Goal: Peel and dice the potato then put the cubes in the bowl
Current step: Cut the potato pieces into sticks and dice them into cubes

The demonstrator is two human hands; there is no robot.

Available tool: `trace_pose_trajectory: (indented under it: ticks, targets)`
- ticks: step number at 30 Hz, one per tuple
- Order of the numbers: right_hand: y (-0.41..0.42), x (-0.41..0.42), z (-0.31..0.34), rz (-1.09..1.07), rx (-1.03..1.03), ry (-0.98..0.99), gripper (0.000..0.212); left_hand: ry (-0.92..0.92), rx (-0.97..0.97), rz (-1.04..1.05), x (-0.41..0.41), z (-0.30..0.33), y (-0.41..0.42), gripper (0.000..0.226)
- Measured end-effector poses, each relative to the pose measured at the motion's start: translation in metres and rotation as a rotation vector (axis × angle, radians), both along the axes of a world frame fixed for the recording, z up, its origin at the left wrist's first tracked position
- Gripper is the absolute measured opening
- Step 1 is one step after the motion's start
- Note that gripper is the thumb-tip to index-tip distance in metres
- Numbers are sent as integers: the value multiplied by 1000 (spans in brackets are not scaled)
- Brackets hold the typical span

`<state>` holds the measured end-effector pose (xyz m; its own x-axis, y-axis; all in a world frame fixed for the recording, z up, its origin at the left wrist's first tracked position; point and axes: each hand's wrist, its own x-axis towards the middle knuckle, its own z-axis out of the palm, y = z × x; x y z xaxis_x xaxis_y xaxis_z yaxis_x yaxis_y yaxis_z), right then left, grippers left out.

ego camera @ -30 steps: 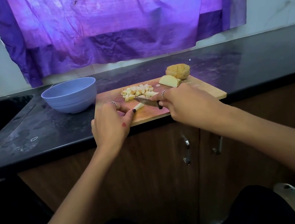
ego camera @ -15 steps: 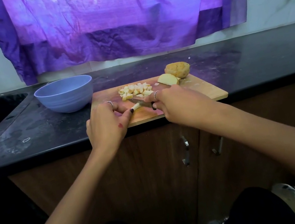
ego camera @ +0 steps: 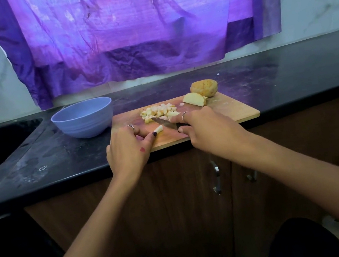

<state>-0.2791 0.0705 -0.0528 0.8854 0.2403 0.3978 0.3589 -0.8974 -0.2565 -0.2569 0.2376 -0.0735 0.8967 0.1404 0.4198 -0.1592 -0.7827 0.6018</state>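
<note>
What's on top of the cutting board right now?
On the board: a pile of cubes, a potato wedge, and a potato strip held by the left hand. The right hand grips the knife, hiding its handle.

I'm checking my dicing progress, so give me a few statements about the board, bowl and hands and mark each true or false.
1. The right hand holds the knife. True.
2. The diced cubes are in the bowl. False: they lie piled on the cutting board.
3. The left hand holds a potato strip against the board. True.
4. The bowl sits right of the board. False: it sits to its left.
</note>
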Motion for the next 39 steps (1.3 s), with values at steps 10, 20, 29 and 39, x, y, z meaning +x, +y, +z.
trace_pose_trajectory:
  ticks: [10,20,29,39]
  targets:
    - [6,17,9,37,-64,30,34,10,-14,-8,1,2,0,28]
    - [-1,14,5,3,-179,13,34,-11,-8,15,4,-3,1,25]
    - [3,10,-1,14,-51,-24,31,-8,5,19,4,-3,1,27]
    - [23,17,2,-6,-126,-40,30,-39,3,-22,0,-1,0,37]
